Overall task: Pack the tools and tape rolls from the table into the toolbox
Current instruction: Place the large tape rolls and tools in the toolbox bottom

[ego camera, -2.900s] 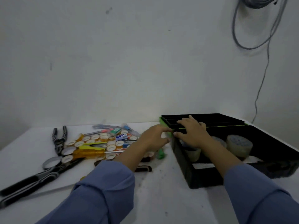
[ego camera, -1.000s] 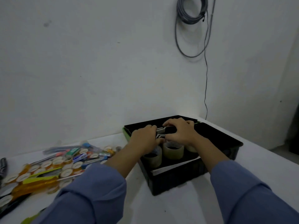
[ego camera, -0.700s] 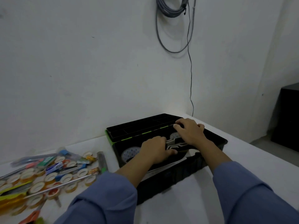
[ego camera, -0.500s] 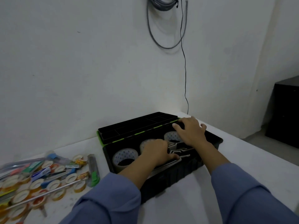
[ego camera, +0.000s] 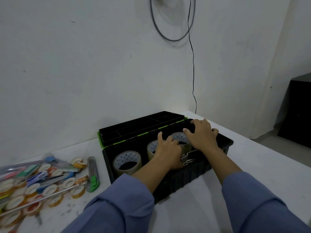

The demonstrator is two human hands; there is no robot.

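The black toolbox (ego camera: 185, 176) stands open on the white table, its green-trimmed lid (ego camera: 143, 127) folded back toward the wall. Three wide clear tape rolls stand inside: a left one (ego camera: 127, 163), a middle one (ego camera: 150, 147) and a right one (ego camera: 178, 137). My left hand (ego camera: 168, 153) lies palm down over the middle roll, fingers loosely apart. My right hand (ego camera: 202, 137) rests spread over the box's right part, beside the right roll. A black-and-silver tool (ego camera: 189, 158) lies in the box between my wrists, partly hidden.
At the left, on the table, lie several small tape rolls (ego camera: 50, 190) mixed with pens and tools, and a grey-green utility knife (ego camera: 92, 174) near the box. A cable (ego camera: 193, 73) hangs down the wall. A black cabinet (ego camera: 296, 111) stands to the right, off the table.
Both hands carried the black-and-silver tool down into the box and laid it at the front. The left hand moved onto the middle roll; the right hand spread out.
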